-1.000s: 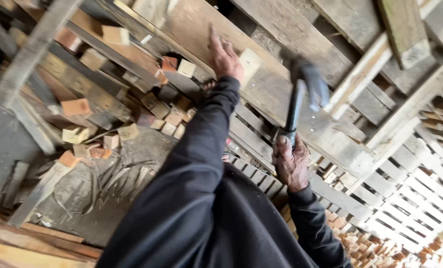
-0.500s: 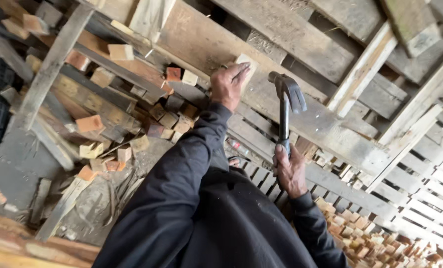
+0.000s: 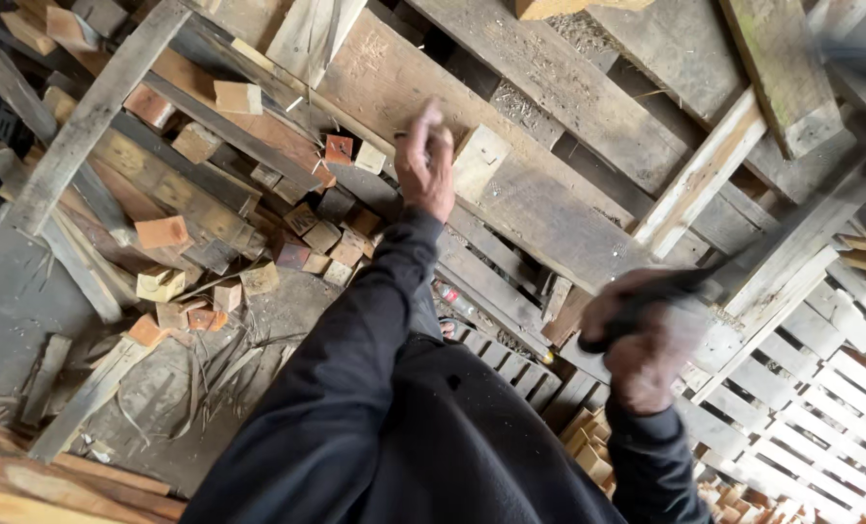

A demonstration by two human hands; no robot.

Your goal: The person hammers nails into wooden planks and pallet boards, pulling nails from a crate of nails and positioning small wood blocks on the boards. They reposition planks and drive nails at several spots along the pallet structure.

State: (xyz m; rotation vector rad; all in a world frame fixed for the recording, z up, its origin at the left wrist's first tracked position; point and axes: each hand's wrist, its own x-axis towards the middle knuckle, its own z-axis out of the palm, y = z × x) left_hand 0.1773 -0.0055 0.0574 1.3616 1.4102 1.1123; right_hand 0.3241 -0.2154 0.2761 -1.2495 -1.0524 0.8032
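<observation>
My left hand [image 3: 423,167] reaches out over a wide weathered plank [image 3: 549,209]. Its fingertips pinch what looks like a small nail, right beside a pale wooden block [image 3: 479,161] lying on that plank. My right hand [image 3: 647,342] is closer to me and blurred by motion. It is shut on the dark handle of a hammer [image 3: 687,282]. The hammer smears off toward the upper right, and its head cannot be made out. Both arms wear dark sleeves.
Old pallets and grey boards [image 3: 744,146] lie stacked around the plank. A long grey batten [image 3: 83,126] crosses a heap of several small wood offcuts [image 3: 297,243] on the left. White slatted pallets [image 3: 821,388] stand on the right, orange planks [image 3: 25,485] at the bottom left.
The hammer was upright beside the block and has swung back to the right, now blurred. My left hand shifted from covering the block to pinching just beside it.
</observation>
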